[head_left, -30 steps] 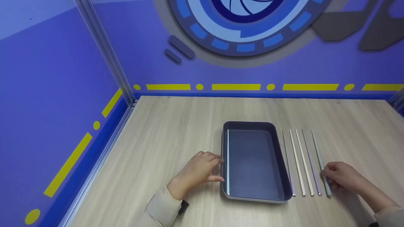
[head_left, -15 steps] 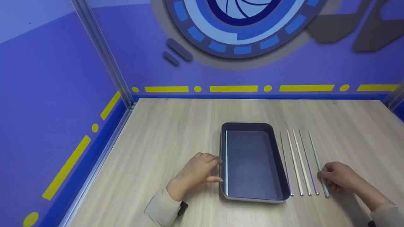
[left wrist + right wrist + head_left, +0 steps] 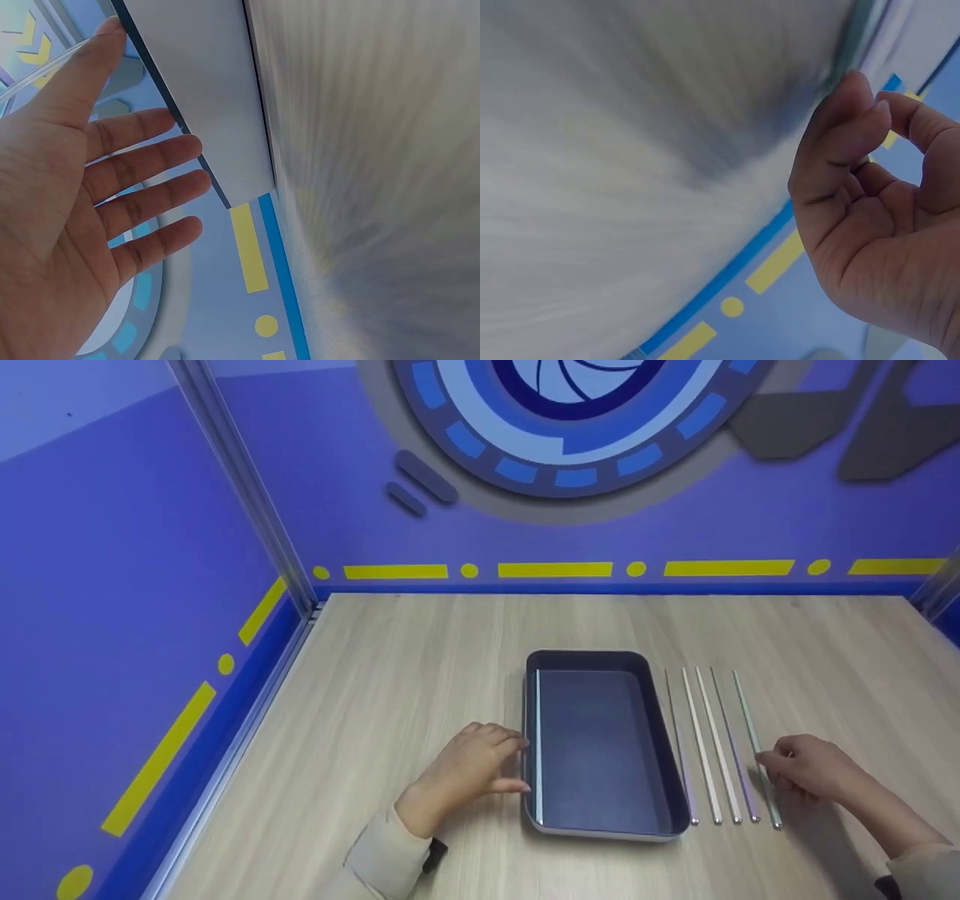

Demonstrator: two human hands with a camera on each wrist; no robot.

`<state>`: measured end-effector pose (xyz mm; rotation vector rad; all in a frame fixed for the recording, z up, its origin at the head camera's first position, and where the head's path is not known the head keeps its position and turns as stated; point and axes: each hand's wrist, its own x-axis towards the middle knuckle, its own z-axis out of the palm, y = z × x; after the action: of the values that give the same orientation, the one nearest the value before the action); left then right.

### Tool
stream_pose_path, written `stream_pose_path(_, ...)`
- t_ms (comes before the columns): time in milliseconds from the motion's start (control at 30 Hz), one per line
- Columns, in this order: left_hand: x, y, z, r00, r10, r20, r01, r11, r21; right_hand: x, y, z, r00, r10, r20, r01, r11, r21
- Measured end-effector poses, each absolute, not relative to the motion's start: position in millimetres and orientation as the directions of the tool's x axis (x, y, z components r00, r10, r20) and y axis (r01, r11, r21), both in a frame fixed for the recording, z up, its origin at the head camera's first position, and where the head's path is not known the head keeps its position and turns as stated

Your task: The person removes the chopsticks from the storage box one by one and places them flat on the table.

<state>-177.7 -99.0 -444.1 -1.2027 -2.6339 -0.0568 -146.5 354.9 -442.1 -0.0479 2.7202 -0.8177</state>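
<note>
A dark rectangular baking tray (image 3: 611, 834) rests on the table with one pale blue-green chopstick (image 3: 538, 742) lying along its left inner wall. My left hand (image 3: 469, 769) is at the tray's left side, fingers straight and thumb apart, fingertips right at the rim; the left wrist view shows its palm beside the pale outer wall (image 3: 195, 82). On the right, my right hand (image 3: 814, 769) pinches a green chopstick (image 3: 746, 712) near its middle, the chopstick lying along the table. In the right wrist view the other fingers are curled, and the chopstick's far part is blurred.
Between the tray and the green chopstick lie two white chopsticks, the left one (image 3: 701, 746) and the right one (image 3: 718, 746), flanked by two purple-and-grey ones, left (image 3: 680, 757) and right (image 3: 735, 750). Blue-purple panels (image 3: 247, 450) border the wooden table (image 3: 390, 660).
My right hand has shifted slightly up along the green chopstick, which has slid a little towards me. The left hand and tray hold their places; the head view has turned slightly.
</note>
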Motion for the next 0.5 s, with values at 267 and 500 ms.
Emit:
stream_pose_path(267, -179, -100, -446, -0.609, 0.745, 0.272, 0.759, 0.647, -0.073, -148, 318, -412, -0.982, -0.127, -0.142, -0.033, 0.846, -0.531)
stream_pose_path(500, -179, -100, -446, -0.615, 0.744, 0.261, 0.76, 0.648, -0.059, -151, 274, -393, -0.981, -0.188, -0.038, -0.13, 0.797, -0.59)
